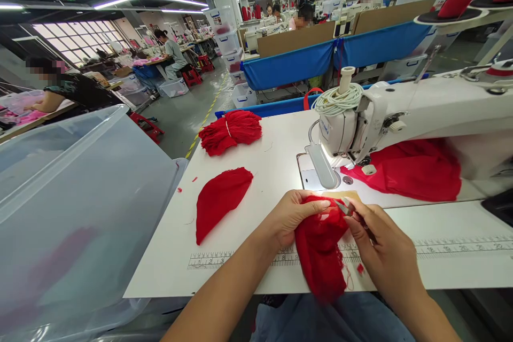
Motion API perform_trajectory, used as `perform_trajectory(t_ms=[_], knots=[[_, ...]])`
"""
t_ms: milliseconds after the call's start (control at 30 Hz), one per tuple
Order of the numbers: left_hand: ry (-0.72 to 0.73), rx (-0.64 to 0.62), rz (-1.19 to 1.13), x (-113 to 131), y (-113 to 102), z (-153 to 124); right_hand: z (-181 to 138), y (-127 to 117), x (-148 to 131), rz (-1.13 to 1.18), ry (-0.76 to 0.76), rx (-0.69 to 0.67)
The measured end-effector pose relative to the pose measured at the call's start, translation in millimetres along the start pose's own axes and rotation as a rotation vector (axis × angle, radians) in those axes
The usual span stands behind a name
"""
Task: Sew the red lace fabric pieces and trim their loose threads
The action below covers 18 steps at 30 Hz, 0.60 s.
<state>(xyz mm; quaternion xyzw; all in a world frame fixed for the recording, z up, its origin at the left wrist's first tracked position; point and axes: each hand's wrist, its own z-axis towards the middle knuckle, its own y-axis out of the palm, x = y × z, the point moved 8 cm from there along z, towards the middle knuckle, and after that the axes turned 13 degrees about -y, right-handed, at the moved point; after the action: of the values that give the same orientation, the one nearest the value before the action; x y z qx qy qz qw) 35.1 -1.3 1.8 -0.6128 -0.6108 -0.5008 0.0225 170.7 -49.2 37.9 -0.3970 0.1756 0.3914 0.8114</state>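
My left hand (292, 217) pinches the upper edge of a piece of red fabric (323, 259), which hangs down over the table's front edge. In my right hand (382, 248) is a pair of thread snips (343, 207), mostly hidden by the fingers. The metal tips touch the fabric's upper edge beside my left thumb. Loose red threads dangle from the fabric's right side, and a small red scrap (360, 269) lies close by. Just beyond my hands stands a white sewing machine (340, 131), with more red fabric (417, 168) under its arm.
On the white table (168, 262) lie a flat red fabric piece (222, 200) and a tied red bundle (231, 131). A printed ruler (212, 261) runs along the front. A large translucent bin (120, 197) stands left. Other people work at tables behind.
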Motion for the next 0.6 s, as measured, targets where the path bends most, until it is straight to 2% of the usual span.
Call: perform_trajectory(t_ms=[100, 267, 500, 600], knots=[[-0.002, 0.017, 0.001, 0.2, -1.1, -0.3, -3.3, 2.6, -14.8, -0.248, -0.168, -0.016], [0.006, 0.020, 0.023, -0.1, -1.5, -0.1, -1.5, 3.2, -20.5, -0.378, -0.220, -0.014], [0.002, -0.005, 0.042, -3.0, -1.7, 1.0, 2.9, 5.2, -3.5, 0.007, -0.056, -0.026], [0.013, 0.016, 0.043, -2.3, -2.1, 0.7, 4.7, -0.4, -2.9, 0.074, -0.016, 0.023]])
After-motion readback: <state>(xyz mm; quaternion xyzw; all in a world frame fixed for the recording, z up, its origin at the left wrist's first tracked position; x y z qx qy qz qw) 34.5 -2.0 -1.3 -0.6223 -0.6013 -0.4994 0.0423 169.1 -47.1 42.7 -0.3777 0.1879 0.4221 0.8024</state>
